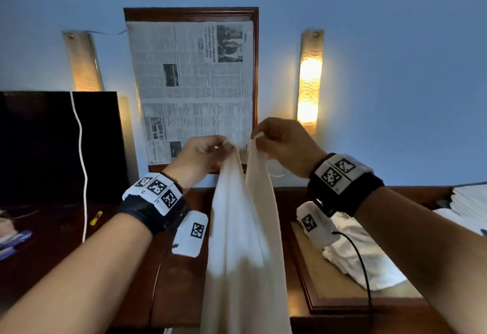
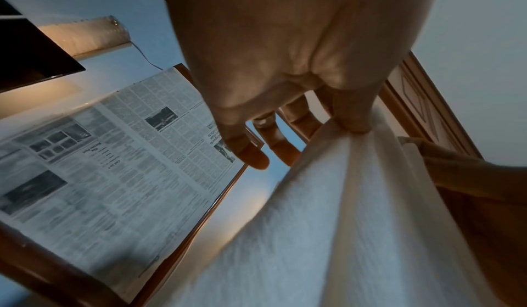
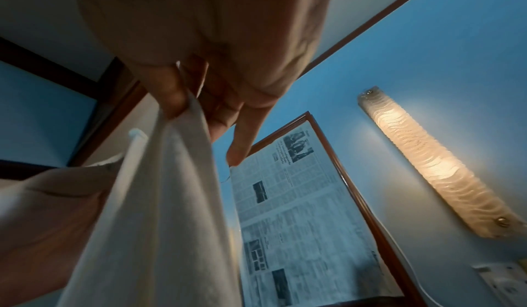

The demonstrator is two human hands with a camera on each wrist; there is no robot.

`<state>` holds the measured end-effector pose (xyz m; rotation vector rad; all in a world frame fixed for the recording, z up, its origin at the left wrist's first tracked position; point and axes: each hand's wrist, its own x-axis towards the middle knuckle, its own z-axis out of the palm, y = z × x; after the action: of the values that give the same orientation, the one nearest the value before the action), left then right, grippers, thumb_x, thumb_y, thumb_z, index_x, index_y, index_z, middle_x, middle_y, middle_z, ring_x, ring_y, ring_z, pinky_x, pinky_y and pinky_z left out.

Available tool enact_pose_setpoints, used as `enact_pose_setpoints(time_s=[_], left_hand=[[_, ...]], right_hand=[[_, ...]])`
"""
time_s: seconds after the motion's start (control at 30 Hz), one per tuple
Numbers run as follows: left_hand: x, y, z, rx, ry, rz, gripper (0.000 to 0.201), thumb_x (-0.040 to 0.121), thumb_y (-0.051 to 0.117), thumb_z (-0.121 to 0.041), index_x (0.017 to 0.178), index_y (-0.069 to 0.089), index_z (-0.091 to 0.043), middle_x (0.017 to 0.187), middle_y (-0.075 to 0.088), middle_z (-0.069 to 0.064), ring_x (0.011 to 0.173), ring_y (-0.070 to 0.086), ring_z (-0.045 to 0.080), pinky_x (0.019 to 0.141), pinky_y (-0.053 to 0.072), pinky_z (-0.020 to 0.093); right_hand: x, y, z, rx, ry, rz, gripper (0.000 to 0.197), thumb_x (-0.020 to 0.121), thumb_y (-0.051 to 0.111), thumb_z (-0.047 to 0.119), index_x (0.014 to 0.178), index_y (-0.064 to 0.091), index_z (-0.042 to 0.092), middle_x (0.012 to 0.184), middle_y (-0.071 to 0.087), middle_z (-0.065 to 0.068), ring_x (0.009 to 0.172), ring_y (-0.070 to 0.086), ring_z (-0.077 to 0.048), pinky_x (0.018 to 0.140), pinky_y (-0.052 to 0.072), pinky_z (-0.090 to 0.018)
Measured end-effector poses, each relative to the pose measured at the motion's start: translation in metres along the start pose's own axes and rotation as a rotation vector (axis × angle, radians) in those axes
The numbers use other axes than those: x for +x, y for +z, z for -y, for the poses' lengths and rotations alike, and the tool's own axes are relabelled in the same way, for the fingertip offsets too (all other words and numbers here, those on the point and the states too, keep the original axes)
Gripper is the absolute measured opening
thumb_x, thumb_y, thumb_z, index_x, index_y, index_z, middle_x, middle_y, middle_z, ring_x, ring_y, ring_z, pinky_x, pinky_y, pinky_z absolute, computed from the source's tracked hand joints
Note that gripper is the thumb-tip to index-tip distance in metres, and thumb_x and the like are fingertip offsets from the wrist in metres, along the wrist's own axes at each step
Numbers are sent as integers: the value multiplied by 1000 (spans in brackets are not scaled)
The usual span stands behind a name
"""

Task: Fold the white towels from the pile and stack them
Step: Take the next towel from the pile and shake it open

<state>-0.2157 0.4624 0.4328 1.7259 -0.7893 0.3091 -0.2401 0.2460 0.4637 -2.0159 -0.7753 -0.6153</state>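
White terry cloth hangs nearest to us: we hold one white towel (image 1: 245, 241) up in front of our chest by its top edge, and it drops in two long folds past the front of the wooden desk (image 1: 181, 281). Our left hand (image 1: 203, 154) pinches one upper corner between thumb and forefinger, the other fingers (image 2: 256, 156) loosely spread beside the cloth. Our right hand (image 1: 282, 141) pinches the other upper corner in the same way, with a small tip of fabric sticking up above the fingers. Our two hands are close together, nearly touching, so the towel's top edge is gathered rather than stretched.

Below our right wrist, a crumpled pile of white towels (image 1: 361, 254) lies on a framed glass panel (image 1: 316, 294) of the desk. Further right, at the edge of the head view, a stack of folded towels (image 1: 469, 202) sits on the desk. On the left part of the desk lie a small yellow tube (image 1: 96, 217) and a white cord (image 1: 81, 162) that runs up across a dark screen (image 1: 39, 144).

On the blue wall behind, a wooden frame (image 1: 189, 13) is covered with a newspaper sheet (image 1: 192, 83). A tall wall lamp (image 1: 309, 80) glows to its right and another lamp (image 1: 83, 62) stands to its left.
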Motion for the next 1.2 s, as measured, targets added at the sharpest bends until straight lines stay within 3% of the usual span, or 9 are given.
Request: enact_pose_setpoints(time_s=[0.17,0.3,0.37,0.47,0.6,0.7,0.87,1.03,1.2], left_hand=[[8,-6,-25,-82,91,-56,24,99,57,-22,81,73,-17,75,63,-2,73,55,15,76,47,34],[15,-6,-34,-170,105,-130,25,91,70,-26,103,75,-5,93,67,19,88,57,28,94,48,60],[19,-3,-37,-232,129,-139,25,88,71,-25,102,74,-4,91,69,18,87,60,28,92,50,58],[26,2,-39,-280,136,-149,20,83,75,-30,91,74,-12,78,69,3,79,61,21,78,51,40],[31,9,-43,-345,99,-128,13,96,61,-11,87,69,-16,76,69,-8,74,64,8,66,50,22],[34,12,-42,-397,58,-97,16,88,63,-23,75,72,-25,78,68,-7,76,63,10,74,48,30],[39,11,-35,-451,-16,-71,10,88,69,-27,86,64,-18,88,66,1,79,61,16,76,47,34],[39,14,-35,-435,-102,-73,14,84,71,-31,84,65,-18,84,64,4,77,56,19,75,44,38],[33,16,-33,-357,-205,-73,12,95,61,-22,85,62,-17,85,64,4,87,56,26,83,48,45]], right_hand=[[11,-8,23,32,22,1,12,95,59,7,88,64,15,81,65,6,75,62,-5,72,55,-26],[20,-15,37,19,10,-3,9,94,65,16,86,67,14,77,67,1,67,60,-2,62,51,-20],[24,-18,43,38,0,-13,10,92,68,19,85,70,12,74,68,4,65,60,-3,61,50,-20],[29,-21,49,33,-16,8,11,92,69,21,86,73,13,68,66,13,63,59,1,61,46,-16],[33,-24,50,72,-29,-15,10,90,72,20,86,75,11,73,70,5,67,62,-7,63,49,-23],[34,-25,48,90,-48,-6,6,89,72,19,90,75,13,84,73,-2,77,68,-16,70,57,-32],[34,-20,45,107,-45,33,17,94,66,22,108,72,16,96,71,9,85,68,-7,68,51,-17],[37,-13,37,161,-22,49,20,92,69,19,111,72,17,105,74,-3,99,71,-21,90,57,-43],[37,-11,29,92,9,71,15,87,73,27,96,70,16,96,71,-6,88,68,-23,78,57,-40]])
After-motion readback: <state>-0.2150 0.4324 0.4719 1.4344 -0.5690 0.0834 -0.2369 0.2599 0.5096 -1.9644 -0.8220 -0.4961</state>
